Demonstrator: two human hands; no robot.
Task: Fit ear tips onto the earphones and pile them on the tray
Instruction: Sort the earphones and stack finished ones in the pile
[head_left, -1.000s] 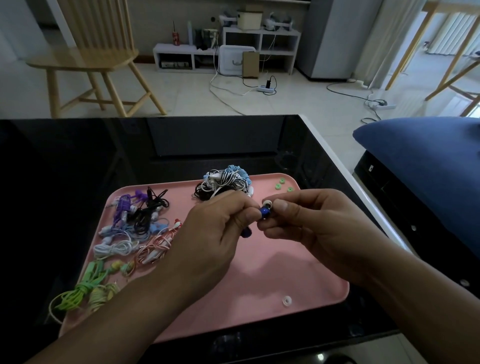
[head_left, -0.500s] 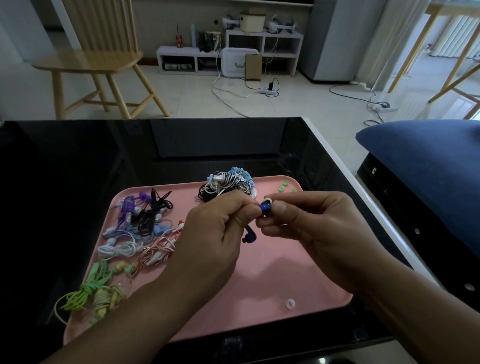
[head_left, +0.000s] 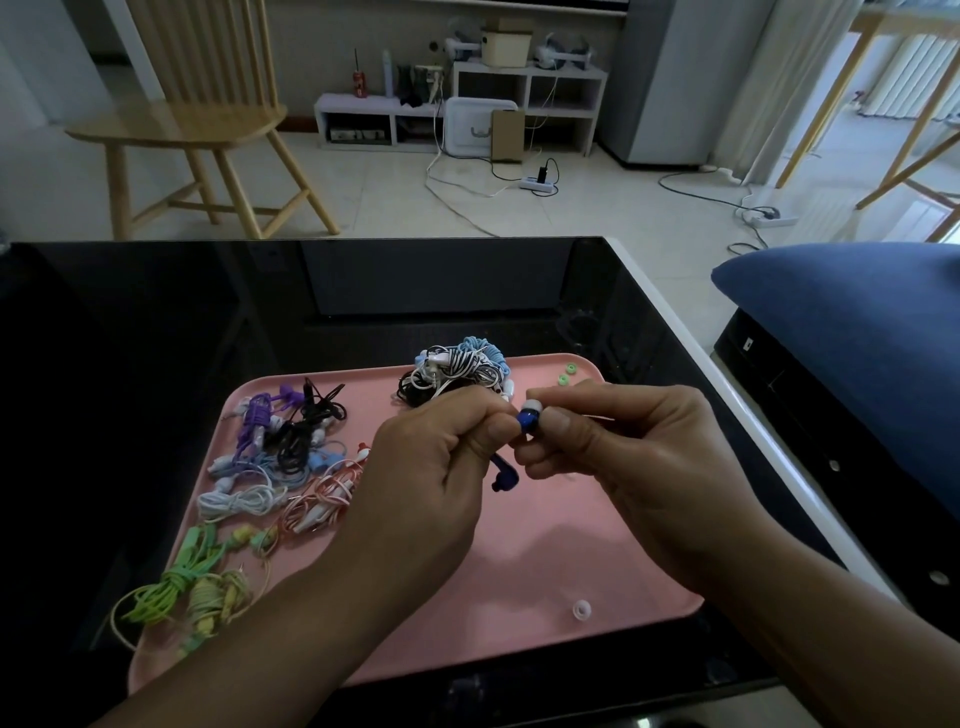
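On a black table (head_left: 156, 322) a pink tray (head_left: 519, 571) is set. A blue earbud (head_left: 528, 419) is pinched between left hand (head_left: 436, 467) and right hand (head_left: 628, 462), which meet over the tray centre; its white tip (head_left: 532, 405) looks almost seated. Next, firm pressing seems needed, then piling at 9 o'clock.

A single head-worn wide-angle camera looks forward and down from close above the pink tray (head_left: 519, 587) on the black table (head_left: 156, 322). Both forearms enter from the near edge. The far part of the view takes in the floor, a wooden chair (head_left: 208, 114) far left and shelves (head_left: 524, 88).
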